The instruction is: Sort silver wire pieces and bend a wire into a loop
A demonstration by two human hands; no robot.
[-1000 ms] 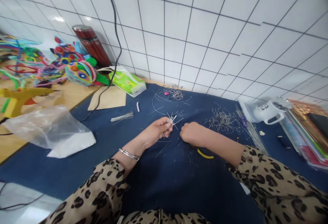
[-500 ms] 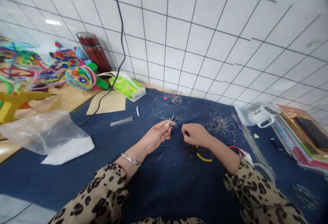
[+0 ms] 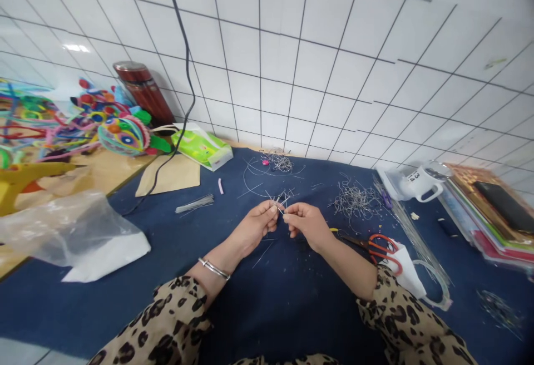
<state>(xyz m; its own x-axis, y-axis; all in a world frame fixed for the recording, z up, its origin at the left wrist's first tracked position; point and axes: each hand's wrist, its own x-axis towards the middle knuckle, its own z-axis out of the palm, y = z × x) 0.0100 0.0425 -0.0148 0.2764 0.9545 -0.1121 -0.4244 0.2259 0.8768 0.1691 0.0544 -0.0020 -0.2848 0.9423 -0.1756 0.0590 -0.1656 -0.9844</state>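
Note:
My left hand [image 3: 262, 223] pinches a small bunch of crossed silvery wires [image 3: 281, 203] between thumb and fingers, above the dark blue cloth [image 3: 275, 309]. Close beside it, my right hand [image 3: 306, 221] has thumb and forefinger closed on the right-hand ends of those wires. The two hands' fingertips almost meet. A long thin wire curves away behind my left hand. Scissors with red handles [image 3: 381, 251] lie by my right forearm, partly hidden. A bit of a yellow handle [image 3: 334, 230] shows behind my right wrist.
Tangled wire [image 3: 356, 199] lies at right, beside long straight wires [image 3: 417, 237] and a white mug [image 3: 423, 184]. At left are a bundle of short wires [image 3: 195, 203], a green packet [image 3: 202, 147], a plastic bag [image 3: 89, 237] and a yellow glue gun [image 3: 25, 181].
My right hand has moved left from a gap beside my left hand and now grips the wires. My forearm uncovers the scissors and covers most of the yellow-handled tool.

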